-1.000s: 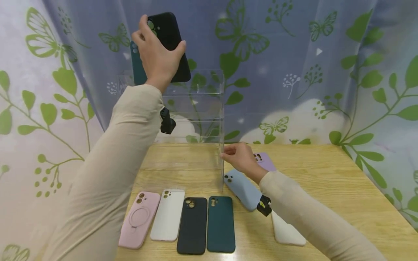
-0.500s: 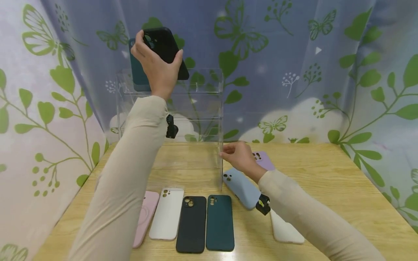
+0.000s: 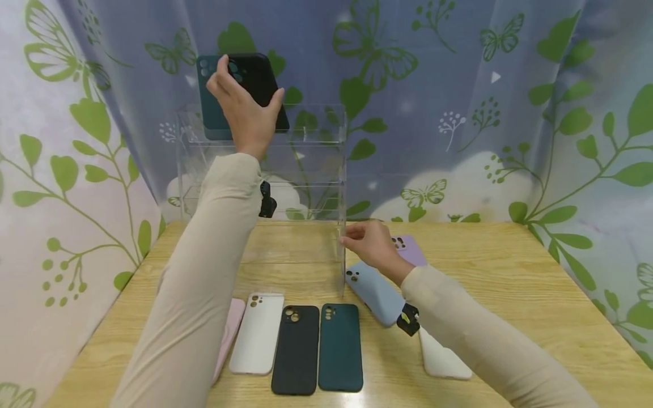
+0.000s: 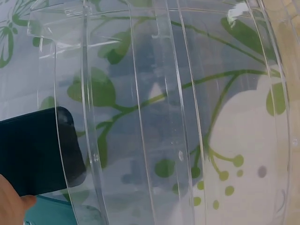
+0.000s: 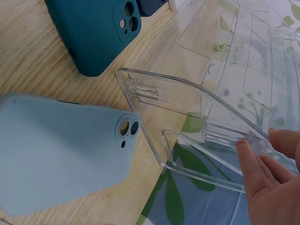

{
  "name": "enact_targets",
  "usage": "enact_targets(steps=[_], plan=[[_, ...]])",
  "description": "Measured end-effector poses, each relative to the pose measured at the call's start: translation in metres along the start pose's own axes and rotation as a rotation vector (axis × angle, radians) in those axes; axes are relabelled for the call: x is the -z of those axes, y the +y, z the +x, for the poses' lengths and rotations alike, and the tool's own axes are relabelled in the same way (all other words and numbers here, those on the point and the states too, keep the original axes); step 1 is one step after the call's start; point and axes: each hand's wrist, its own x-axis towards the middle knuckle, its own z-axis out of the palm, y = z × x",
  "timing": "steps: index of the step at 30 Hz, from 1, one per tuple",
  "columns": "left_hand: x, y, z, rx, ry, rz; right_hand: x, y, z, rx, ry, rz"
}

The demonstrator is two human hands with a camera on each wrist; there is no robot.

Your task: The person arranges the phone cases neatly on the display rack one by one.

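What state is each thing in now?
Clear stand, upright
Black case, held, lower end at stand's top shelf
Left hand, gripping black case
Upper teal case, standing on top shelf
Right hand, pinching stand's side
Left white case, flat
Lower dark case, flat
Lower teal case, flat
Light blue case, flat
Pink case, flat, partly hidden
Purple case, flat, partly hidden
Right white case, flat, partly hidden

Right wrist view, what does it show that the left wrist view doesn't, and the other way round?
Only the right wrist view shows the right hand, the light blue case and the dark teal case lying flat. Only the left wrist view shows the left hand, the black case it holds and another teal case next to that. Both show the clear stand, the leafy curtain and some wooden table.
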Motion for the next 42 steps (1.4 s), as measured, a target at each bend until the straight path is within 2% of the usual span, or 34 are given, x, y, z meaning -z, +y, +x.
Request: enact_targets(steps=[14, 19, 34, 42], plan=[[0.001, 0.004, 0.005, 0.065, -0.121, 0.118, 0.0, 0.001, 0.001, -0.006, 0.002, -0.017], [-0.001, 0.008, 0.006, 0.066, -0.155, 0.155, 0.0, 0.001, 0.001, -0.005, 0.013, -0.021], [-0.007, 0.014, 0.002, 0.103, -0.173, 0.166, -0.001, 0.001, 0.001, -0.013, 0.013, -0.028], [-0.011, 0.009, -0.002, 0.076, -0.2, 0.204, -0.001, 0.002, 0.001, -0.024, 0.014, -0.026]])
